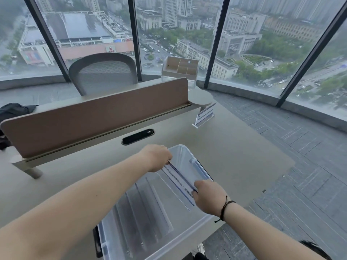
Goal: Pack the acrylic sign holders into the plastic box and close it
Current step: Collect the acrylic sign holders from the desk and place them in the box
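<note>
A: Status, near to far. Box?

B: Clear plastic box (pixel 150 222) sits open on the desk (pixel 234 156), at the near edge. Several sign holders (pixel 142 209) already stand in a row inside, edge up, approx. parallel.

A: Hands?

B: Both over the box, far end. Left hand (pixel 156 157) grasps one end of a sign holder (pixel 181 180), fingers curled round its far-left end. Right hand (pixel 208 197) grasps the opp. end, fingers wrapped over the near-right corner. A dark cord bracelet (pixel 224 209) is on the right wrist.

A: Sign pos.?

B: Held between the two hands, inside the box opening, edge-on, blue-and-white printed insert visible. Can't tell if its base touches the box floor.

A: Lid?

B: Not identified w/ certainty; dark latch part (pixel 96 241) shows on the box's near-left side.

A: Further out?

B: Second sign (pixel 204 116) stands on the desk, far right, well apart from the box. Black cable slot (pixel 138 139) in the desktop beyond the hands. Brown divider panel (pixel 93 117) runs across behind it. Past that: grey mesh chair (pixel 103 72), small compartment tray (pixel 180 68) by the window (pixel 262 44), city bldgs. outside.
</note>
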